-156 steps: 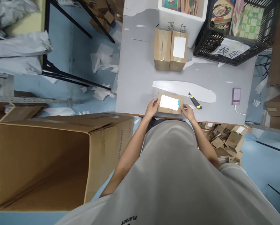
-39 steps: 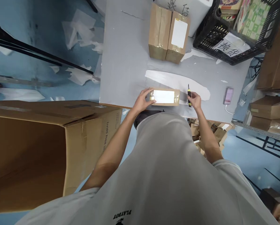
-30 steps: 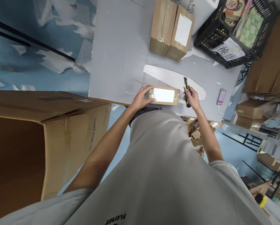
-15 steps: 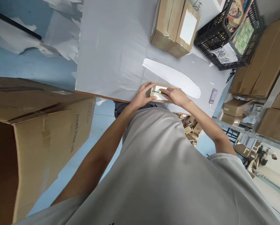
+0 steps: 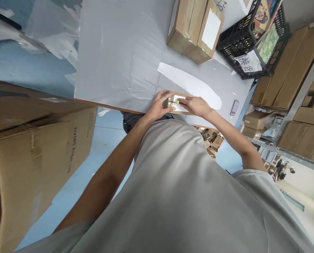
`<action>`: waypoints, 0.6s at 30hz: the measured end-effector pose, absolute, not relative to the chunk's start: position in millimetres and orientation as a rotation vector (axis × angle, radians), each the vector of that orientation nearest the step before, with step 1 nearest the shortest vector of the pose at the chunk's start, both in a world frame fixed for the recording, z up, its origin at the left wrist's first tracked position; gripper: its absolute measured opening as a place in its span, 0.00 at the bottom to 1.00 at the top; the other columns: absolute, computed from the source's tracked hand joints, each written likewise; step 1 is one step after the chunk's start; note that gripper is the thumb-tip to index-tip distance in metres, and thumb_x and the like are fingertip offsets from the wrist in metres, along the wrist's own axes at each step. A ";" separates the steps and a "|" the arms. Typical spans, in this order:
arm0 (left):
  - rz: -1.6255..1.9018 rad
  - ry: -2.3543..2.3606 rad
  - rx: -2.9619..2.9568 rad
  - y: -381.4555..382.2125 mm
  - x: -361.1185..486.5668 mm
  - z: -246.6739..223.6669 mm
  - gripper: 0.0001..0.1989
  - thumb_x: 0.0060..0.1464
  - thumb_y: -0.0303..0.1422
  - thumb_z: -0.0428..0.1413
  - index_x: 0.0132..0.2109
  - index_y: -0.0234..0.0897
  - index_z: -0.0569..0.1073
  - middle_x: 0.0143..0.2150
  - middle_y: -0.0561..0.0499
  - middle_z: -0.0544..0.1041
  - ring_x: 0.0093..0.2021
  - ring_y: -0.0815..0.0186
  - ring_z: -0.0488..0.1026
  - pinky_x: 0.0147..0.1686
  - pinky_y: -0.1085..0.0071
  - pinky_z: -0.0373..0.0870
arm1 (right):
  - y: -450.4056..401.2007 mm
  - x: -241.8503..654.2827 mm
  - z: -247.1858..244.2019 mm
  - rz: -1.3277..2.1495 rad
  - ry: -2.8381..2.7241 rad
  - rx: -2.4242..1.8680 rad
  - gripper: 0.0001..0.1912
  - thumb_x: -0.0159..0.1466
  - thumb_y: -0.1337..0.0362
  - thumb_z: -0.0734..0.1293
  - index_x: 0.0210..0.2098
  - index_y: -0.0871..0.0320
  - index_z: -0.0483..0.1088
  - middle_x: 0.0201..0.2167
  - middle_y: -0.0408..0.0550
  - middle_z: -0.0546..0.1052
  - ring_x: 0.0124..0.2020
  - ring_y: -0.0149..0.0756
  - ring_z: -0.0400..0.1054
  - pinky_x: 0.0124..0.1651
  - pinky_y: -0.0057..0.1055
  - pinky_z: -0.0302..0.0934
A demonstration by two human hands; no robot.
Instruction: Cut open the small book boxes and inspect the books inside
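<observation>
A small cardboard box [image 5: 184, 94] with a white label and clear tape at its left end lies at the near edge of the table. My left hand [image 5: 160, 105] grips that taped end, thumb on the near side and fingers on the far side. In my right hand [image 5: 197, 106] is a utility knife [image 5: 178, 102], dark with a yellow part, its tip pointing left at the tape. The right hand rests over the box's right part and hides it. Just beyond lies a long white sheet of paper [image 5: 191, 82].
Two taped cardboard boxes [image 5: 191, 31] stand farther back on the grey-covered table [image 5: 106, 63]. Right of them is a black plastic crate [image 5: 241, 56] with books. A large open carton [image 5: 54, 147] stands at the left; shelves with boxes [image 5: 301, 138] line the right.
The camera view has shifted slightly. Both hands keep their places on the small box, and the knife tip has moved a little left along the tape.
</observation>
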State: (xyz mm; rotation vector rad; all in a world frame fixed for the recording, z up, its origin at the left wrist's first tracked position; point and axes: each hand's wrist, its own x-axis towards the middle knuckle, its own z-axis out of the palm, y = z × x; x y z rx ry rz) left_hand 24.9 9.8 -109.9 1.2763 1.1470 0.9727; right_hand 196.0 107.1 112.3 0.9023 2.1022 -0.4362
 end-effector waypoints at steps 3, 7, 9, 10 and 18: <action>0.981 1.146 1.278 9.7 25.2 -109.5 0.42 0.61 0.47 0.72 0.78 0.49 0.72 0.81 0.41 0.64 0.81 0.42 0.63 0.80 0.48 0.65 | 107.6 194.4 113.3 -0.422 2.095 0.900 0.25 0.86 0.55 0.56 0.77 0.50 0.67 0.59 0.58 0.84 0.53 0.51 0.81 0.49 0.37 0.66; 0.980 1.154 1.277 9.6 24.9 -110.7 0.42 0.61 0.49 0.72 0.78 0.50 0.72 0.81 0.41 0.64 0.81 0.42 0.63 0.79 0.47 0.66 | 106.8 189.7 115.1 -0.398 2.092 0.887 0.24 0.86 0.55 0.55 0.75 0.52 0.69 0.58 0.59 0.84 0.53 0.51 0.82 0.50 0.38 0.67; 0.970 1.154 1.277 9.5 24.5 -111.5 0.42 0.61 0.49 0.72 0.78 0.49 0.72 0.81 0.40 0.63 0.82 0.42 0.63 0.79 0.46 0.66 | 105.4 184.3 115.8 -0.372 2.088 0.870 0.24 0.86 0.56 0.55 0.74 0.54 0.69 0.58 0.61 0.84 0.54 0.51 0.82 0.51 0.39 0.68; 0.965 1.153 1.277 9.4 24.3 -111.8 0.42 0.61 0.50 0.72 0.78 0.49 0.72 0.81 0.40 0.63 0.82 0.42 0.63 0.79 0.46 0.66 | 104.6 180.8 115.9 -0.352 2.078 0.862 0.23 0.86 0.59 0.55 0.74 0.55 0.70 0.57 0.62 0.85 0.54 0.52 0.82 0.51 0.39 0.68; 0.930 1.154 1.261 8.5 20.1 -109.4 0.44 0.61 0.57 0.71 0.77 0.48 0.73 0.81 0.38 0.64 0.82 0.40 0.63 0.78 0.44 0.68 | 105.3 172.8 118.7 -0.308 1.979 0.859 0.24 0.79 0.75 0.58 0.66 0.64 0.78 0.57 0.70 0.86 0.59 0.56 0.83 0.54 0.43 0.72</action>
